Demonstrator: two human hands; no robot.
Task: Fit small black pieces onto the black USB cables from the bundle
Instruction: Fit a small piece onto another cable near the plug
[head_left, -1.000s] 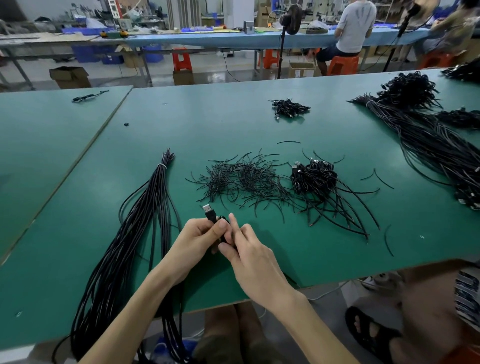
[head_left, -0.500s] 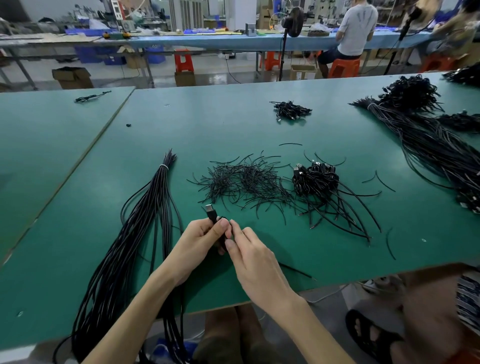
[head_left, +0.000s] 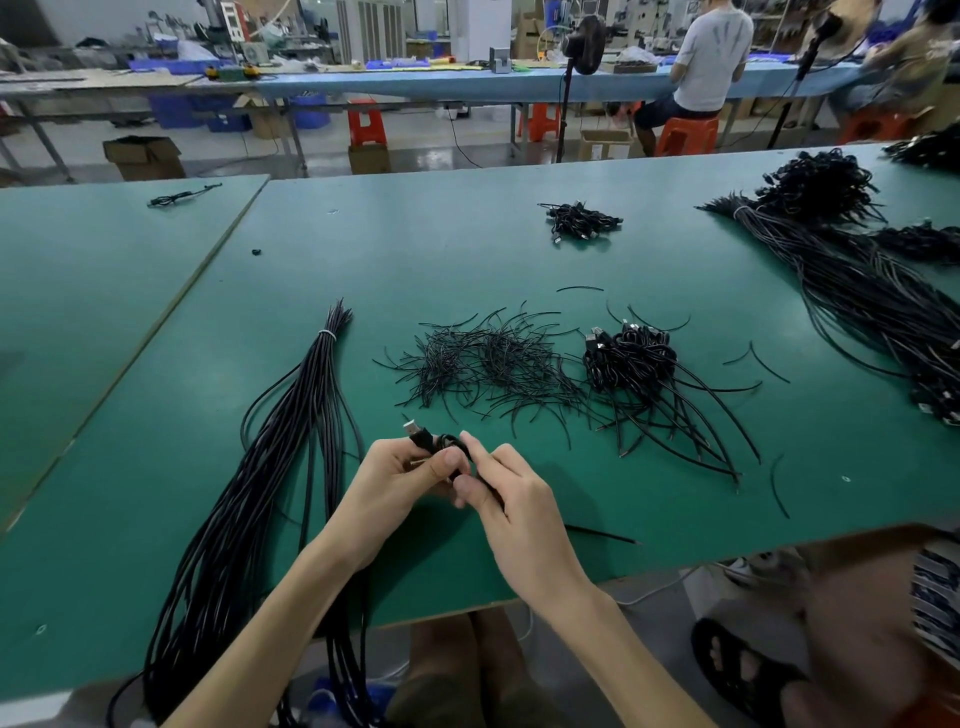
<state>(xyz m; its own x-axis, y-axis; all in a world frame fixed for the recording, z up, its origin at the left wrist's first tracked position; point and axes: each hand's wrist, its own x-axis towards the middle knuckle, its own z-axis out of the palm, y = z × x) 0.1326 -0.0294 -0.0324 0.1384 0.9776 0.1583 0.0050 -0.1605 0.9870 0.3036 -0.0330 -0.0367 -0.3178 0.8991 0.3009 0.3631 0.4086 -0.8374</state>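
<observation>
We pinch one cable (head_left: 422, 440) in the curled fingers (head_left: 448, 461) of left hand (head_left: 400, 483) and right hand (head_left: 511, 493); most of the bundle (head_left: 291, 441) apparently awaits fitting.

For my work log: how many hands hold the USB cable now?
2. The left hand grips the USB cable below its plug; the right hand pinches it beside the left thumb. Neither is hidden.

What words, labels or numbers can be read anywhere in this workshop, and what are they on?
No text here reads clearly.
Grey shirt at the far bench: pale print on its back, too blurred to read.
Control panel at the far wall: too small.
Cardboard box on the floor: no legible marking.
USB cable held by the left hand and right hand: no marking visible on its plug.
</observation>
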